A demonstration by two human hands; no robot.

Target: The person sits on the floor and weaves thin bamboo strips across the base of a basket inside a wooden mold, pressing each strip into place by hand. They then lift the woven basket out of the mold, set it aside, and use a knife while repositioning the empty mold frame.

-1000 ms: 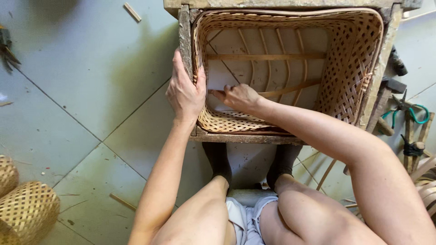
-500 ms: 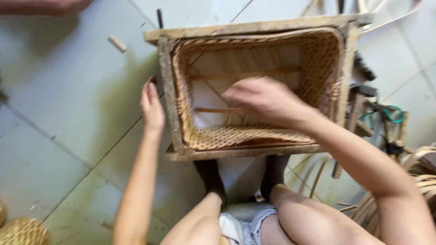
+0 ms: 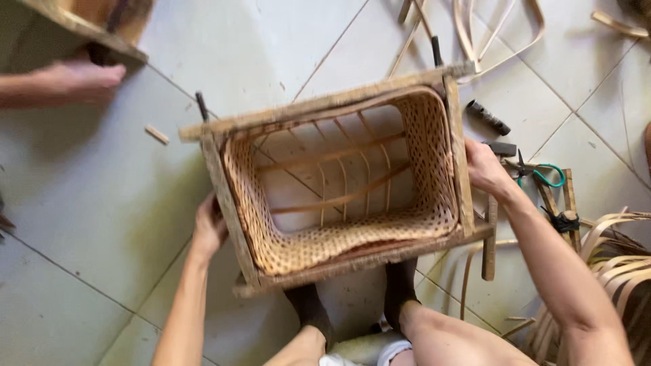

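I am now gripping the basket frame [image 3: 339,108] on both sides, right hand [image 3: 485,166] out of the woven basket [image 3: 352,237], left hand [image 3: 209,227] clasping the left rail.

The basket [image 3: 339,196] is woven of thin, matt tan cane strips and sits in a rough, unfinished wooden frame [image 3: 461,163]. The floor [image 3: 88,203] is smooth, pale grey tile with a dull sheen. The scissors [image 3: 539,173] combine dark metal blades with glossy green plastic handles.

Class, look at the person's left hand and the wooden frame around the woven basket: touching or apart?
Touching. The head view shows the left hand pressed against the outer side of the wooden frame, with no floor visible between them.
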